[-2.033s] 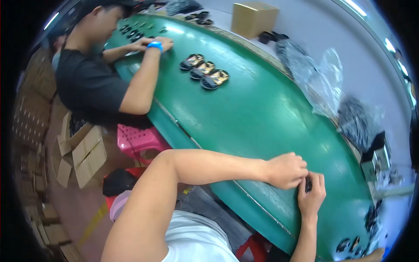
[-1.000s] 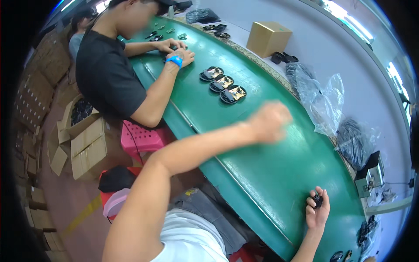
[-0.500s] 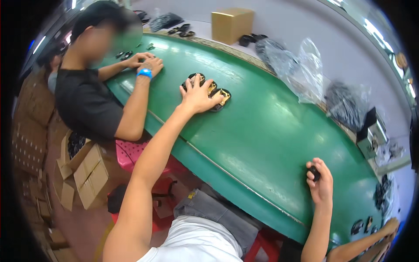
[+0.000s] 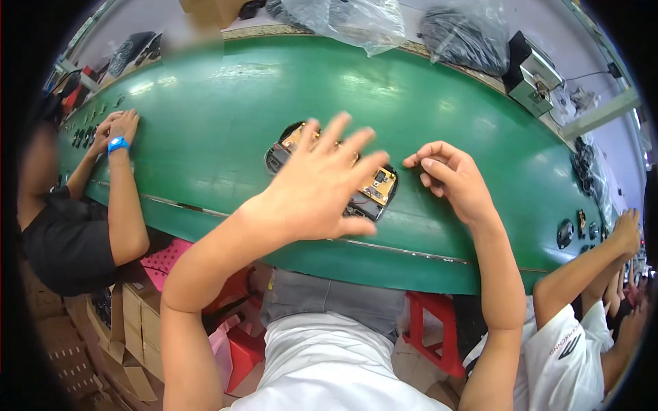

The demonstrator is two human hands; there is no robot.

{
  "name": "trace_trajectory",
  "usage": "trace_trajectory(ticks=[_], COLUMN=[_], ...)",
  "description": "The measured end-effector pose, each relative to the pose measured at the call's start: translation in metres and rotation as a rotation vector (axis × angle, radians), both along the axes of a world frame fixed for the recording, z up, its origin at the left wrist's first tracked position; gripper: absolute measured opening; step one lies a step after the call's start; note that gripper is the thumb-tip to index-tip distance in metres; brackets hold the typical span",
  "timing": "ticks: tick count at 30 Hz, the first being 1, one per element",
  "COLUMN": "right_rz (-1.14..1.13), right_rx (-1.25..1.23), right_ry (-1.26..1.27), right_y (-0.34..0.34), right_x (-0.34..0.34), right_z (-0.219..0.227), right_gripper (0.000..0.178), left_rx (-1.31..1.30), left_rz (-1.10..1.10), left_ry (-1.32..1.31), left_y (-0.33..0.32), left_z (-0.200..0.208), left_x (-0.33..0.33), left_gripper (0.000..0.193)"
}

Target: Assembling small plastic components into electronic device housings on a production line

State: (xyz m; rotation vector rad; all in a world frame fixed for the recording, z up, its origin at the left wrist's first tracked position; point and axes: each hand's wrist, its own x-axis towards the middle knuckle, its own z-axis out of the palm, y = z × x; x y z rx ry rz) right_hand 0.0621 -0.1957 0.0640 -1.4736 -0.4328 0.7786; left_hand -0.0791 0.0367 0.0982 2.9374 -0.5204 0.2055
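Note:
On the green bench in front of me lie several rounded black plastic housings with tan circuit boards (image 4: 378,183) in them, side by side. My left hand (image 4: 319,181) is over them, its fingers spread wide and partly blurred. It hides the middle of the row; whether it touches them I cannot tell. Just right of the housings is my right hand (image 4: 452,179), its fingers curled in and the thumb bent toward them. Whatever these fingers hold, if anything, is hidden.
A co-worker with a blue wristband (image 4: 118,144) handles small parts at the far left. Another person's arm (image 4: 589,264) reaches in at right, near loose black parts (image 4: 565,233). Plastic bags (image 4: 466,38) and a grey-white device (image 4: 531,72) line the bench's back edge.
The view has turned rightward. The housings have come closer to me, my left hand has opened wide over them, and my right hand has moved beside them. Its black piece no longer shows.

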Motion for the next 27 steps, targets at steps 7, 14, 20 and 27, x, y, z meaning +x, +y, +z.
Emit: trace_trajectory(ticks=[7,14,20,27], right_rz=[-0.027,-0.105,-0.149,-0.144], right_rx=[-0.230,-0.224,-0.252,-0.309], right_ry=[-0.477,-0.974,-0.931,-0.979], right_y=[0.000,0.009,0.012,0.012], right_x=[-0.001,-0.005,-0.011,-0.004], right_z=[-0.005,-0.023,-0.018,-0.016], right_gripper=[0.016,0.016,0.022,0.033], left_rx=[-0.085,-0.140,-0.270,-0.261], left_rz=[-0.056,0.044,0.012,-0.003], left_ry=[-0.042,-0.141,-0.112,-0.120], left_y=[0.000,0.000,0.000,0.003], left_z=[-0.041,-0.058,-0.055,-0.060], left_x=[0.032,0.037,0.026,0.029], left_gripper=[0.096,0.098,0.095,0.096])
